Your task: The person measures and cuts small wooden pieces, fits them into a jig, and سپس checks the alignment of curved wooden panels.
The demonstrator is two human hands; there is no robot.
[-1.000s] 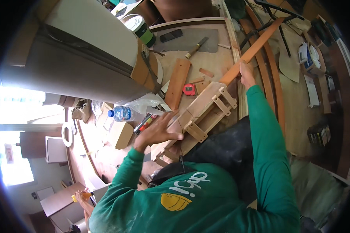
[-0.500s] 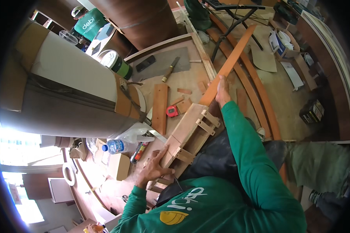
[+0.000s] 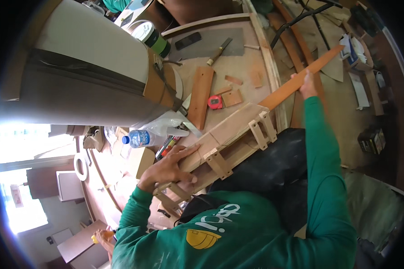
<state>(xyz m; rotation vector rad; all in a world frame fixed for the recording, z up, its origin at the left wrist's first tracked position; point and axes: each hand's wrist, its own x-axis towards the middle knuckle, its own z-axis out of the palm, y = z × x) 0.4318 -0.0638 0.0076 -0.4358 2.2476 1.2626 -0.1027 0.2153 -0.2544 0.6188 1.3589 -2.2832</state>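
Note:
My right hand is closed around a long orange-brown wooden strip that tapers at its far end. The strip's near end meets the far end of a long pale wooden box jig, whose near side carries short wooden crosspieces. Whether the strip runs on inside the jig, I cannot tell. Across the near left part of the jig lies my left hand, fingers over the top and thumb on the near side, gripping it. The jig rests in front of my body, slanting up to the right.
On the workbench lie a red tape measure, a reddish board, wood offcuts, a handled blade and a dark phone. A water bottle and large wrapped roll are left. Another person's hand shows lower left.
The strip and jig have swung to a flatter slant, with my right hand moving right. My left hand keeps its hold on the jig. The whole view has shifted too.

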